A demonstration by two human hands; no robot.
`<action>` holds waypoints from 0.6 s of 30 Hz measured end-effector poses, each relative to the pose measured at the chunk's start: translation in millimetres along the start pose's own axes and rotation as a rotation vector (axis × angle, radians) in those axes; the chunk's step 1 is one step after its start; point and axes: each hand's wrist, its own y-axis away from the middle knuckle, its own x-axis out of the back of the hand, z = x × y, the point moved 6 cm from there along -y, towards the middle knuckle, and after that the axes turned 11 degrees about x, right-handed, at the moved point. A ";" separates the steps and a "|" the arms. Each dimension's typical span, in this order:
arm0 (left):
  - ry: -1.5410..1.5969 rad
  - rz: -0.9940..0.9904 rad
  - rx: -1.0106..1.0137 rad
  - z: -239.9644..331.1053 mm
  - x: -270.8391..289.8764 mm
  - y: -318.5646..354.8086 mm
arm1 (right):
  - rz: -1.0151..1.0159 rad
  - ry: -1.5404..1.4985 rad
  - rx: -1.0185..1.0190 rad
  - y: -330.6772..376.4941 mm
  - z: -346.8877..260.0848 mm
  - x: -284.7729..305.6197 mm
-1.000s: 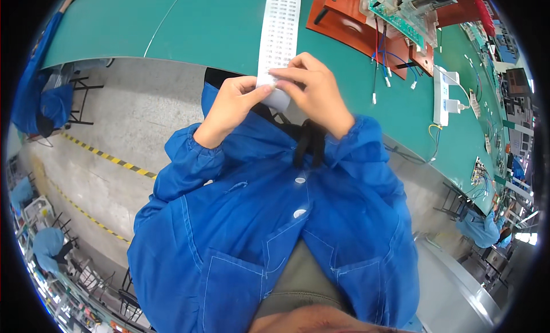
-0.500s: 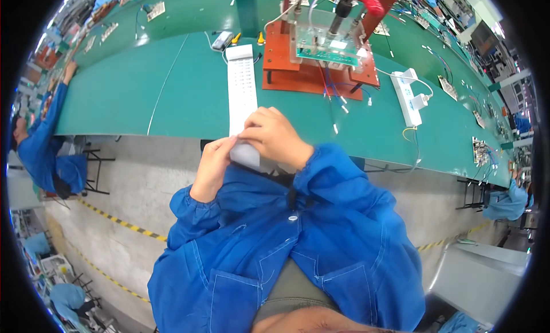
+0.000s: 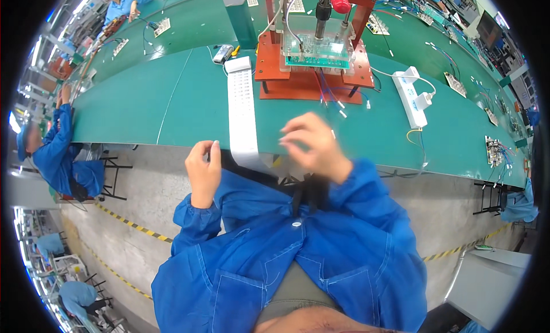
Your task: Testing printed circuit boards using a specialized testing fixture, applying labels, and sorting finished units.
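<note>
A long white strip of small labels (image 3: 243,104) lies on the green bench and hangs over its front edge towards my lap. Left of the strip's hanging end is my left hand (image 3: 203,171), raised, with thumb and forefinger apart and nothing visible between them. My right hand (image 3: 314,145), slightly blurred, is right of the strip over the bench edge. Its thumb and fingers are curled in a pinch-like shape; whatever may be at the fingertips is too small to make out. Neither hand touches the strip. Beyond my right hand stands a red-orange test fixture (image 3: 312,83) holding a green circuit board (image 3: 318,62).
Loose wires with white connectors (image 3: 342,110) trail from the fixture. A white power strip (image 3: 409,98) stands to the right, and a small grey device (image 3: 223,54) lies behind the label strip. Several wired boards lie farther off. A person in blue (image 3: 63,155) sits at the far left.
My hands have come apart and let go of the label strip. The right moved to the right; the left moved slightly left. The view has shifted a little.
</note>
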 end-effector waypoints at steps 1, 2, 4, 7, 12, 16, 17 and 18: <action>-0.001 0.005 0.002 -7.3 3.3 -3.7 | 0.065 0.009 -0.073 3.2 4.3 18.9; 0.031 -0.009 -0.008 -14.3 4.4 -7.9 | 0.088 0.052 -0.100 4.0 6.3 36.4; 0.061 -0.011 -0.096 -9.6 4.8 -14.3 | 0.122 0.139 -0.104 -1.5 5.3 69.6; 0.049 -0.088 -0.111 -7.3 -5.3 -34.7 | 0.191 0.202 -0.058 -41.5 -2.4 111.5; 0.233 -0.251 -0.041 -23.4 -37.5 -71.1 | 0.423 0.567 0.505 -137.6 0.8 139.8; 0.277 -0.387 0.042 -30.7 -52.1 -79.5 | 0.536 0.056 0.885 -159.9 54.4 103.0; 0.278 -0.388 0.043 -31.7 -50.7 -79.9 | 0.535 0.056 0.883 -161.7 57.5 101.2; 0.345 -0.383 0.078 -31.6 -46.7 -80.0 | 0.576 0.061 0.920 -160.9 59.7 101.2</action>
